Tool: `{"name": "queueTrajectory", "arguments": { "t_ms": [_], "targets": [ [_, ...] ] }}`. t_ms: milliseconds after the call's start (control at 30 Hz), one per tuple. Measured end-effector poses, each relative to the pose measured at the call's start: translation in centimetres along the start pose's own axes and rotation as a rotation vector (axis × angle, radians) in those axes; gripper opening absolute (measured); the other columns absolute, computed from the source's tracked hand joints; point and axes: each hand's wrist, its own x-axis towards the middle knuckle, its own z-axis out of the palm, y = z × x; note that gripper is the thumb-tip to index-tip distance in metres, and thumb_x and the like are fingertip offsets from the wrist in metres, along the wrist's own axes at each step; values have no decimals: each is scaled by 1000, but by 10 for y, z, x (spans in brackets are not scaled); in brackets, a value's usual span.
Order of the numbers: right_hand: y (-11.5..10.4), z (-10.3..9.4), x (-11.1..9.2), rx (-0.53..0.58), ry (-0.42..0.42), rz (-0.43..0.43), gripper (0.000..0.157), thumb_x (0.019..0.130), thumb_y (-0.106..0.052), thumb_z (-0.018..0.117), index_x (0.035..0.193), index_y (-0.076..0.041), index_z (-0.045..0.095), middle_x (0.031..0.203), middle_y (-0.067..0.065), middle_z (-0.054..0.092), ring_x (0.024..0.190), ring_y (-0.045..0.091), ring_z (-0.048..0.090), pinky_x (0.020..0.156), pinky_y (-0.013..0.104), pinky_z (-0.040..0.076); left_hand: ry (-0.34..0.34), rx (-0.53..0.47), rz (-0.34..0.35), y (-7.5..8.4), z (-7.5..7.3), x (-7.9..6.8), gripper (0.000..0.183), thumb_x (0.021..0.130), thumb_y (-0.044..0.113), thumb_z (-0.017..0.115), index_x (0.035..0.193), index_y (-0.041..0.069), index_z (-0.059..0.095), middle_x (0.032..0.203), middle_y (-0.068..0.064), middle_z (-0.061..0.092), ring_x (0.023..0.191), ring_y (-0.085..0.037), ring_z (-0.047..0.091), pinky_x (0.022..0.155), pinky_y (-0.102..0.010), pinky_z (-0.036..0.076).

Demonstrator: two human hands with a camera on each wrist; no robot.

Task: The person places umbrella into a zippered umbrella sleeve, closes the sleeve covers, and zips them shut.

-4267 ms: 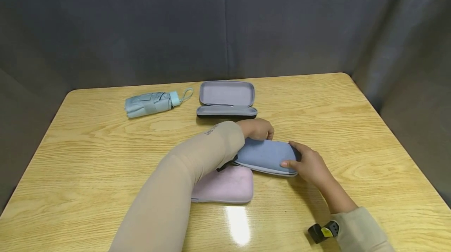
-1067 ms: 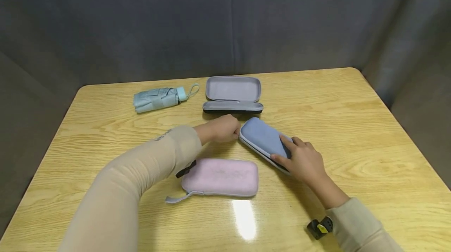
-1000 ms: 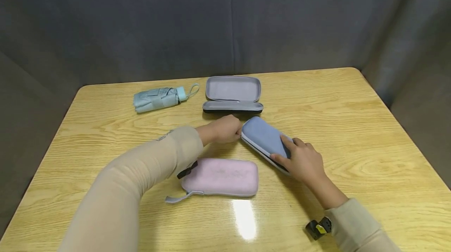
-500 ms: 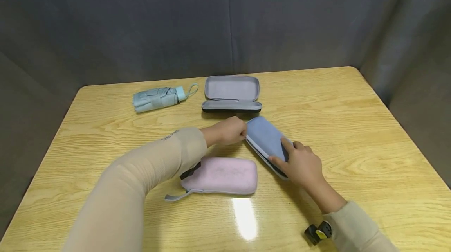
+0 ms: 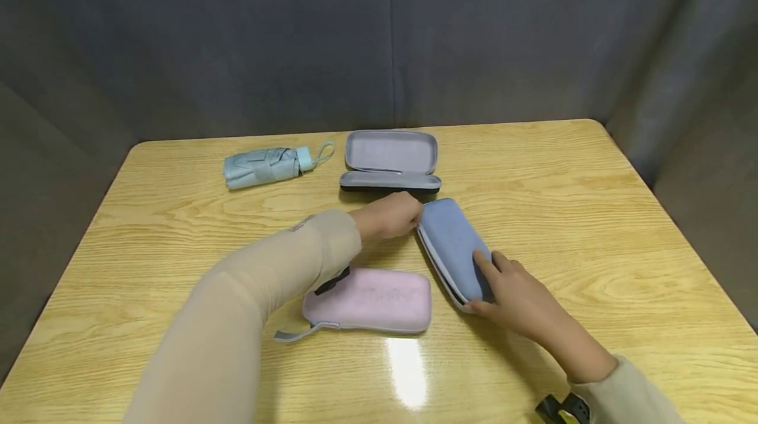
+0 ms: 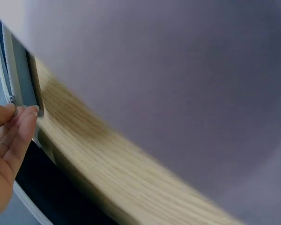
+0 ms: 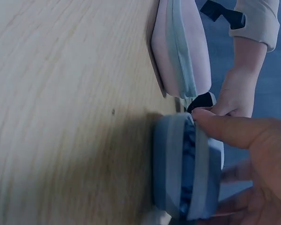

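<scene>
A blue zippered case (image 5: 453,246) lies slanted on the table, its far end near the open case behind it. At that far end my left hand (image 5: 392,214) pinches the zipper pull (image 6: 11,100) between thumb and fingers, as the left wrist view shows. My right hand (image 5: 521,295) grips the near end, thumb on the rim and fingers over the top. Along the near end the zipper is parted, and dark blue, folded-looking material (image 7: 188,168) shows in the gap. Just left of it, a pink zippered case (image 5: 379,299) lies closed, partly under my left wrist.
An open black case with grey lining (image 5: 391,154) stands at the back middle of the wooden table (image 5: 592,213). To its left lies a folded light-blue umbrella (image 5: 263,167) with a wrist loop. Grey curtain (image 5: 237,42) borders the table's back.
The blue case has turned from nearly crosswise to pointing more away from me. My left hand has gone round from its far edge to its far left corner, then slid slightly right.
</scene>
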Motion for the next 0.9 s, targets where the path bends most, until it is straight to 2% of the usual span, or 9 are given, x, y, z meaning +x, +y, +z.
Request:
{"name": "queueTrajectory", "arguments": {
  "t_ms": [133,300,467,600,767,900],
  "targets": [
    [3,-3,-1,49,-13,-74,74,67,-29,73,128,-1,40,124,33,33,107,47,38,81,51,37,4,-9,-20,0,0,6,35,83,-2,47,55,14,32,53,4,25,51,-10,24,49,-19,22],
    [4,-2,2,52,12,-158,68,65,-20,75,125,-5,46,127,31,32,105,47,39,81,50,37,10,9,-29,1,-1,12,28,81,-1,49,58,12,41,56,4,36,54,-10,32,52,-18,28],
    [-2,1,5,-25,61,-171,66,63,-22,76,121,-4,50,122,33,37,97,47,46,76,49,41,-9,12,-36,5,1,9,22,82,2,51,61,10,50,56,4,42,53,-9,35,52,-19,30],
    [-10,2,6,-94,91,-157,65,63,-24,75,119,-3,51,118,34,40,90,47,49,70,48,44,-19,-4,9,11,4,3,19,81,3,52,63,9,55,57,5,44,53,-8,36,56,-20,33],
    [-17,3,7,-140,86,-147,65,66,-34,72,120,-3,51,117,31,42,86,44,52,66,46,46,-15,-21,-20,16,3,-2,26,79,0,50,56,12,46,52,5,37,51,-9,32,52,-19,29],
    [-11,-1,5,-108,66,-190,61,68,-37,69,118,-6,54,119,29,43,90,43,51,69,46,45,-16,-21,-32,15,4,-2,29,80,-1,48,55,12,43,53,5,37,52,-9,32,50,-18,28]
  ]
}}
